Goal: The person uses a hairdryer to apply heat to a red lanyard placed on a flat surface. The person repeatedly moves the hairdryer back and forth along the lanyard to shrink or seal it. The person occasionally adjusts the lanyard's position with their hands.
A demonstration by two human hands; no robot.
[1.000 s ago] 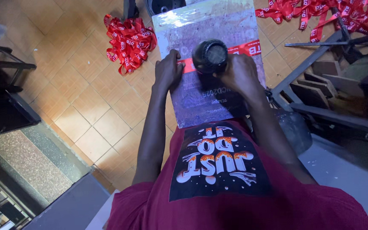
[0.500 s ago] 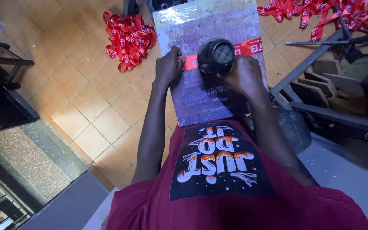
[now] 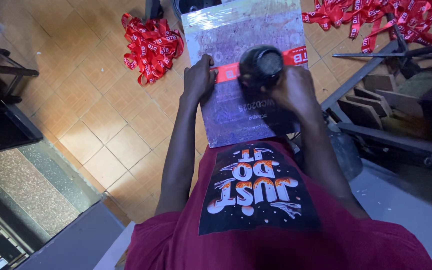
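Observation:
A plastic-wrapped board (image 3: 236, 30) rests on my lap, tilted away from me. Across it lies a red printed ribbon (image 3: 296, 56). My left hand (image 3: 198, 80) presses the ribbon's left end flat against the board. My right hand (image 3: 292, 90) grips a black round tool (image 3: 261, 64), likely a heat gun or blower, held over the middle of the ribbon and covering that part of it.
A heap of red ribbons (image 3: 151, 45) lies on the tiled floor at the left of the board. More red ribbons (image 3: 376, 17) are spread at the top right. Metal frame and wooden pieces (image 3: 371, 100) stand at the right, a dark stand (image 3: 1, 100) at the left.
The black tool in my right hand has shifted a little to the right along the ribbon. My left hand stays pressed on the ribbon's left end.

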